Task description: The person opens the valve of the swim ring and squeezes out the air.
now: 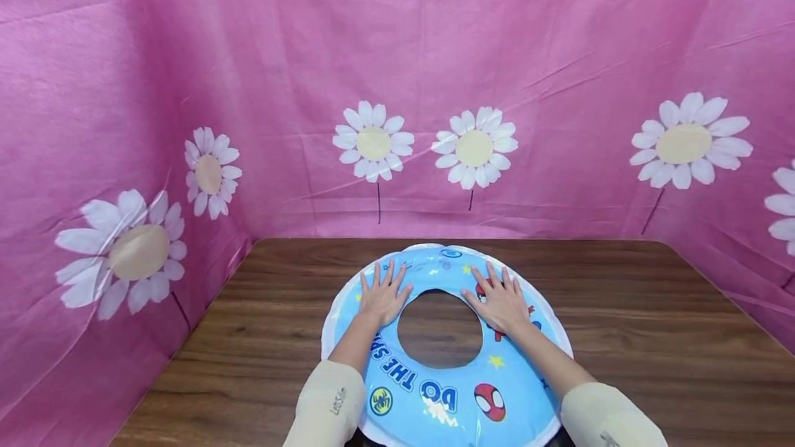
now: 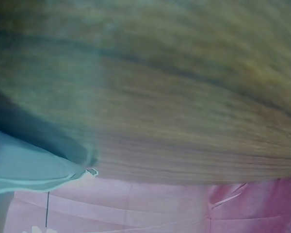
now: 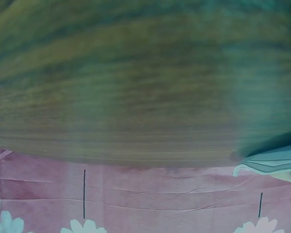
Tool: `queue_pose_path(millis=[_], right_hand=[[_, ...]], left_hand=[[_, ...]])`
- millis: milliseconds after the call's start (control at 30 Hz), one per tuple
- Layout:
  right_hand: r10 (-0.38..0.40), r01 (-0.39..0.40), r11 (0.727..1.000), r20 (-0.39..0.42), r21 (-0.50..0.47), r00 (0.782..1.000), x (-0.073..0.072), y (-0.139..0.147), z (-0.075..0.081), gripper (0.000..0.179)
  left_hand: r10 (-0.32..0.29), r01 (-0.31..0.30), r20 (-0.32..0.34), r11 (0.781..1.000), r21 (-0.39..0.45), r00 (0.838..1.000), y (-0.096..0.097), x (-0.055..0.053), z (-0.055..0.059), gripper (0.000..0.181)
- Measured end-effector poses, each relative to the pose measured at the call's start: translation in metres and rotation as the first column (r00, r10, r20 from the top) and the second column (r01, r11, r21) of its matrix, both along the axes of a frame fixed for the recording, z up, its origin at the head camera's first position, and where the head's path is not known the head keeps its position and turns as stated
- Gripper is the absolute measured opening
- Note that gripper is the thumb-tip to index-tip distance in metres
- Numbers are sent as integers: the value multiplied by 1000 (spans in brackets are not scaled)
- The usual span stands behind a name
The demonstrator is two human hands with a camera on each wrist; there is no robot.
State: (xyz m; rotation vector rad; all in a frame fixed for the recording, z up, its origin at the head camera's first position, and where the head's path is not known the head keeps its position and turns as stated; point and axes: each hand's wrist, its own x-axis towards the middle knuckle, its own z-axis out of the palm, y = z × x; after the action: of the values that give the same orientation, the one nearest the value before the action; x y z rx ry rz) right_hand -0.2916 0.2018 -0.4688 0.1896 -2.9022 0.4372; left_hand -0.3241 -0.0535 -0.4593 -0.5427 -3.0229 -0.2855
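A light blue inflatable swim ring lies on the table in front of me, printed with yellow stars, red cartoon faces and blue lettering. It looks puffed up, with a pale scalloped rim. My left hand rests on the ring's upper left part, fingers spread and pointing away. On the upper right part lies my right hand, its fingers spread too, covering some of a red figure. Both thumbs are near the round hole. Only the ring's edge shows at the sides of the left wrist and right wrist views.
The brown wood-grain table extends around the ring on both sides and shows through its hole. Behind the table's far edge and along its sides hangs a pink cloth with large white daisies. Pale sleeves cover my forearms.
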Motion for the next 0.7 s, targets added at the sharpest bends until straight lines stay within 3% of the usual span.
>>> queue_pose_path(millis=[367,700], right_hand=[[-12,12,1000,14,3,1000,1,-3,4,72],[-10,9,1000,23,5,1000,-1,-2,2,73]], left_hand=[[24,-23,12,999,-35,1000,0,0,1,60],[39,-38,16,999,-17,999,1,0,1,60]])
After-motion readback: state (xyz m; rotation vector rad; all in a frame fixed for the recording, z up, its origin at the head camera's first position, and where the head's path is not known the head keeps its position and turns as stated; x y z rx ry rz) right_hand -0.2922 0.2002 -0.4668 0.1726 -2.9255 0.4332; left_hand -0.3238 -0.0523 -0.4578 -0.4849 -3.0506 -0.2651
